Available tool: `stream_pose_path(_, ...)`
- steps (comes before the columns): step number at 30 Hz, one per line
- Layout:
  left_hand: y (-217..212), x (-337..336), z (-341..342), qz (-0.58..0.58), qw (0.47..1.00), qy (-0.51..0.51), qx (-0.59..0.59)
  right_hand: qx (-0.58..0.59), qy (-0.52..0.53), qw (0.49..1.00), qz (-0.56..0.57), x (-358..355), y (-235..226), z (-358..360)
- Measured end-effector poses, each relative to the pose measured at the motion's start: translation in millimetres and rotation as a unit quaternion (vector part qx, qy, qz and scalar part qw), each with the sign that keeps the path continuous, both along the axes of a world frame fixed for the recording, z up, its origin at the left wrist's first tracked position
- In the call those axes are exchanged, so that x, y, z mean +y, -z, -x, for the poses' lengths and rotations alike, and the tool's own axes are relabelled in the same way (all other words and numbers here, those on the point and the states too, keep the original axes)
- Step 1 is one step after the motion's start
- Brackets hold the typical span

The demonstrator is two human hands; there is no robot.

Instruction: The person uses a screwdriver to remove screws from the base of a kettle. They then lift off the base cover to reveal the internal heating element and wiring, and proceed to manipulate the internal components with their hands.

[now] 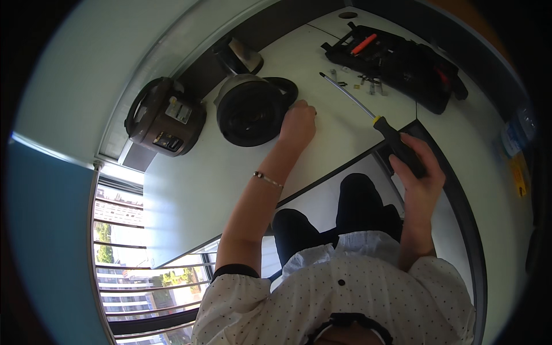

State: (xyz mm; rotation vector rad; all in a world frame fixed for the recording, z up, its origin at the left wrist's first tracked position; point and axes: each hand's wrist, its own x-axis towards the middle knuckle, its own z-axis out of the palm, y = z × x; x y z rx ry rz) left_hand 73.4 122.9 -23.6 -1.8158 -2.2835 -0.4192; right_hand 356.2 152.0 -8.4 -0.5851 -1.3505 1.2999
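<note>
Head view:
- Our left hand (299, 122) is curled at the kettle (250, 115); its grip we cannot tell.
- Our right hand (424, 164) grips a screwdriver (391, 135), right of the kettle.

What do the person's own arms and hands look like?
The left hand and right hand are ungloved. A thin beaded bracelet circles the left forearm. The left sleeve and right sleeve are short, whitish and dark-dotted; a black band edges the left.

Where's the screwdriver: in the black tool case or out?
Out. The screwdriver is in the right hand's grip, pointing across the white desk; the black tool case lies farther back, with a visible gap between them.
</note>
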Motion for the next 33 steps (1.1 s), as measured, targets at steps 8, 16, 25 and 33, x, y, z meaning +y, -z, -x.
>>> stream_pose_path(8, 3.8, 43.7, -1.1, -0.024, 0.997, -0.055, -0.047, 0.000, 0.039, 0.998, 0.054, 10.8, -0.3, -4.9)
stream_pose_path(16, 1.1, 32.8, 9.2, -0.042, 0.995, -0.031, -0.081, -0.005, 0.022, 0.999, 0.045, 13.1, 7.6, 4.6)
stream_pose_path(25, -40.6, -40.0, -28.4, -0.060, 0.897, -0.038, -0.436, -0.042, -0.025, 0.998, -0.043, 3.4, 9.5, 7.8)
stream_pose_path(33, -32.4, -120.5, -32.9, -0.158, 0.636, 0.006, -0.755, -0.084, -0.199, 0.956, -0.197, -36.1, 26.1, 32.1)
